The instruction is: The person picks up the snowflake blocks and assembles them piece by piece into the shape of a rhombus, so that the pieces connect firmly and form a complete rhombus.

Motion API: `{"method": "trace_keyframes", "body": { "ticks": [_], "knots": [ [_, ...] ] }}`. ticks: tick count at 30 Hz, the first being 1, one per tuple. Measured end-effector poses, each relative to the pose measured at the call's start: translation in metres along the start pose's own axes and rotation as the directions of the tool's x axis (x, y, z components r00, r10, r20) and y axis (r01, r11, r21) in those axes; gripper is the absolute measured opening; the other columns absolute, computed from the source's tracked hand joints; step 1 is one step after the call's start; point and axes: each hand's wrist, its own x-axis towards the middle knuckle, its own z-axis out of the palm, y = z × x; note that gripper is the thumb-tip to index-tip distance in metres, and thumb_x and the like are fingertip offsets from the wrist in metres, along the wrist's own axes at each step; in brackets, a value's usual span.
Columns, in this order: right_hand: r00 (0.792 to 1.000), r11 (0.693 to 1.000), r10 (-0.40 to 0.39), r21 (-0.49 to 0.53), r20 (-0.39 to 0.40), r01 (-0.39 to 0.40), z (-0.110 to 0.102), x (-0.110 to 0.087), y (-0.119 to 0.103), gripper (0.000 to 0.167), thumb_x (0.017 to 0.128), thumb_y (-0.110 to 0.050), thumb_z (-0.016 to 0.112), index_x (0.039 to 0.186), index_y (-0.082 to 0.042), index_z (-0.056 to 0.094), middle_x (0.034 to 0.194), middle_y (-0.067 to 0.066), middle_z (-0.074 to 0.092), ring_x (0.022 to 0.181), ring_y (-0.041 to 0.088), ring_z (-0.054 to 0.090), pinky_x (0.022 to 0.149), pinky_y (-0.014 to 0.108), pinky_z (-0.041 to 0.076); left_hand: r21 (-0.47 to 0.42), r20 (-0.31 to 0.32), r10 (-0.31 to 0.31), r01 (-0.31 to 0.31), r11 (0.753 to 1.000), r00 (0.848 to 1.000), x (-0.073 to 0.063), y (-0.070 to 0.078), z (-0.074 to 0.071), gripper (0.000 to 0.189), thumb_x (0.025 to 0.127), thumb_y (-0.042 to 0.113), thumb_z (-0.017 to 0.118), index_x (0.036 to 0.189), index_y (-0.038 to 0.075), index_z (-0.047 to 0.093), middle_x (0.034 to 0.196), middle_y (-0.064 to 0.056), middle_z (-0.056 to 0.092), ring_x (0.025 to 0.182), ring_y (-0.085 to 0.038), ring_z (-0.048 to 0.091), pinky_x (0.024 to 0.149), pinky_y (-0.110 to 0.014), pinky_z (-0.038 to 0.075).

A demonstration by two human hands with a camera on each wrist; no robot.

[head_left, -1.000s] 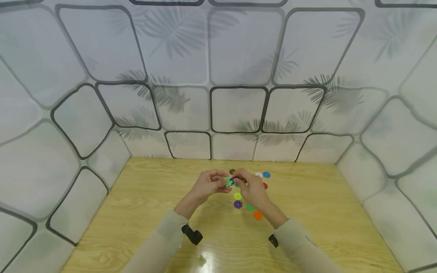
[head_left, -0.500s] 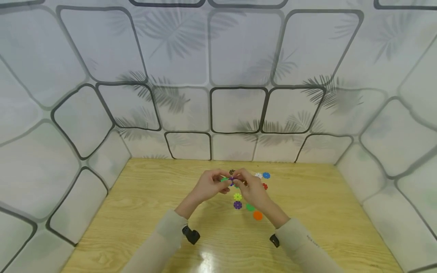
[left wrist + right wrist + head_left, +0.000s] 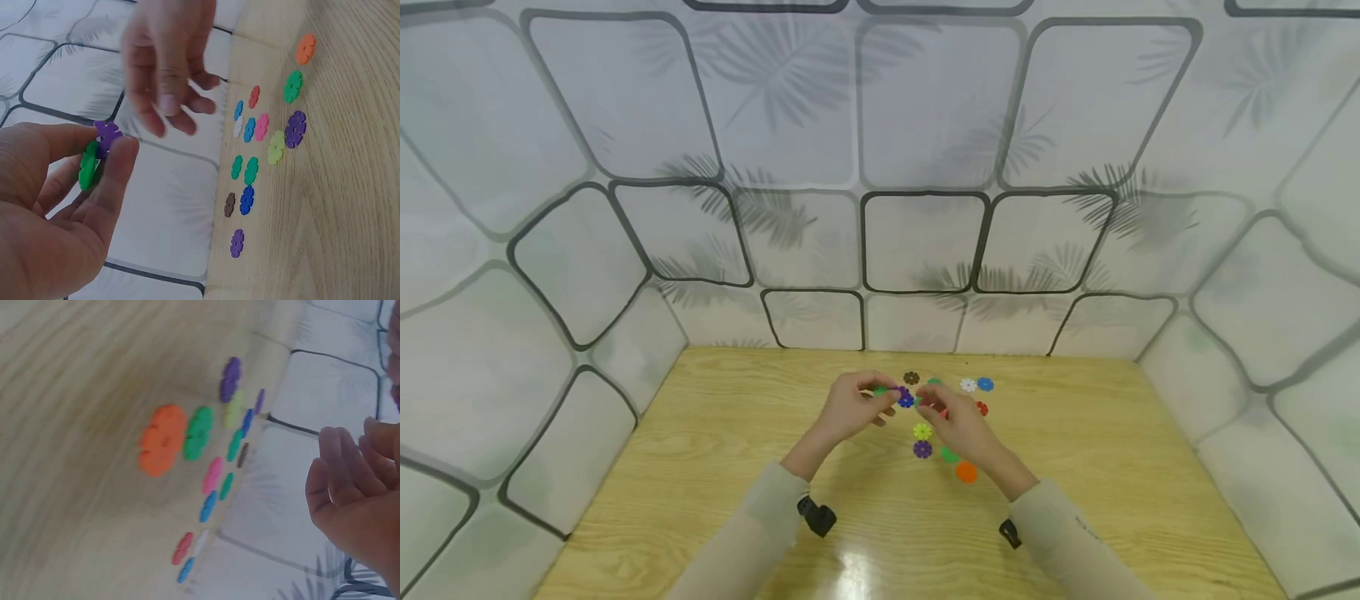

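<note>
A booth-like setting is suggested, its wider surroundings unclear: a wood-grain table (image 3: 1075, 442) is enclosed left, right and far by leaf-printed walls (image 3: 925, 242).

The hands have parted: the right hand (image 3: 953, 421) has let go of the purple disc (image 3: 107, 137) it was pinching and drawn back rightward, fingers now loosely bent. The left hand (image 3: 857, 408) has shifted slightly left and now alone grips the purple disc, together with the green disc (image 3: 88, 166). A blue disc (image 3: 906, 402) on the table now shows in the gap between the hands.
</note>
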Motion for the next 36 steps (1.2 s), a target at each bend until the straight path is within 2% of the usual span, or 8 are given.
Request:
{"method": "trace_keyframes", "body": {
  "ticks": [4,9,11,18,24,27,31,36],
  "knots": [
    [0.997,0.998,0.031,-0.05,0.07,-0.027,0.008,0.001,0.023,0.03,0.105,-0.011,0.065,0.132,0.001,0.066,0.117,0.016,0.074,0.098,0.022,0.069,0.081,0.03,0.061,-0.076,-0.011,-0.017,0.016,0.997,1.0,0.001,-0.004,-0.001,0.018,0.1,0.007,0.073,0.113,-0.005,0.075,0.109,-0.027,0.076,0.091,-0.046,0.077,0.072,-0.041,0.068],
    [0.991,0.993,0.084,-0.094,0.103,-0.074,0.017,0.001,0.04,0.031,0.105,-0.013,0.066,0.133,0.001,0.068,0.121,0.017,0.07,0.099,0.021,0.066,0.085,0.04,0.061,-0.159,-0.033,-0.047,0.042,0.986,0.998,0.002,-0.006,-0.001,0.017,0.098,0.003,0.074,0.111,-0.008,0.074,0.103,-0.024,0.076,0.085,-0.031,0.079,0.078,-0.037,0.068],
    [0.989,0.99,0.097,-0.113,0.108,-0.085,0.019,0.001,0.045,0.031,0.104,-0.013,0.066,0.131,0.001,0.07,0.118,0.015,0.069,0.097,0.019,0.066,0.084,0.039,0.061,-0.157,-0.043,-0.046,0.038,0.987,0.998,0.003,-0.007,-0.002,0.017,0.098,0.003,0.074,0.11,-0.008,0.074,0.102,-0.024,0.076,0.083,-0.023,0.079,0.078,-0.036,0.068],
    [0.986,0.967,0.099,-0.247,0.138,-0.063,0.024,0.002,0.056,0.033,0.1,-0.013,0.071,0.129,0.003,0.071,0.103,0.006,0.064,0.086,0.013,0.055,0.073,0.027,0.052,-0.08,-0.076,-0.021,0.015,0.997,0.997,0.003,-0.005,-0.004,0.014,0.097,0.008,0.076,0.108,-0.001,0.077,0.107,-0.022,0.077,0.094,-0.031,0.078,0.081,-0.041,0.068],
    [0.984,0.942,0.099,-0.333,0.146,-0.046,0.03,0.004,0.065,0.035,0.097,-0.015,0.075,0.128,0.001,0.072,0.101,0.004,0.06,0.085,0.012,0.051,0.073,0.025,0.048,-0.123,-0.052,-0.015,0.009,0.992,0.999,0.003,-0.008,-0.005,0.018,0.098,0.007,0.075,0.111,-0.005,0.075,0.107,-0.023,0.076,0.086,-0.015,0.077,0.082,-0.038,0.068],
    [0.985,0.939,0.102,-0.341,0.142,-0.048,0.032,0.005,0.065,0.033,0.096,-0.016,0.077,0.126,0.0,0.073,0.101,0.005,0.06,0.085,0.013,0.051,0.073,0.028,0.048,-0.139,-0.051,-0.01,0.003,0.99,0.999,0.002,-0.007,-0.005,0.018,0.099,0.006,0.074,0.112,-0.006,0.075,0.109,-0.025,0.076,0.084,-0.013,0.077,0.082,-0.036,0.067],
    [0.981,0.94,0.14,-0.33,0.137,-0.088,0.033,0.006,0.063,0.033,0.096,-0.017,0.077,0.124,0.0,0.074,0.099,0.004,0.058,0.084,0.013,0.05,0.071,0.027,0.048,-0.129,-0.064,-0.022,0.014,0.992,0.998,0.002,-0.006,-0.006,0.019,0.099,0.007,0.074,0.113,-0.005,0.076,0.11,-0.024,0.076,0.089,-0.02,0.078,0.082,-0.037,0.068],
    [0.979,0.944,0.164,-0.308,0.122,-0.119,0.032,0.006,0.059,0.032,0.096,-0.018,0.078,0.122,0.0,0.073,0.097,0.003,0.058,0.083,0.013,0.051,0.071,0.027,0.048,-0.126,-0.084,-0.038,0.027,0.992,0.996,0.002,-0.006,-0.008,0.019,0.099,0.008,0.074,0.113,-0.004,0.076,0.11,-0.023,0.076,0.09,-0.021,0.078,0.082,-0.04,0.068]
  ]
}}
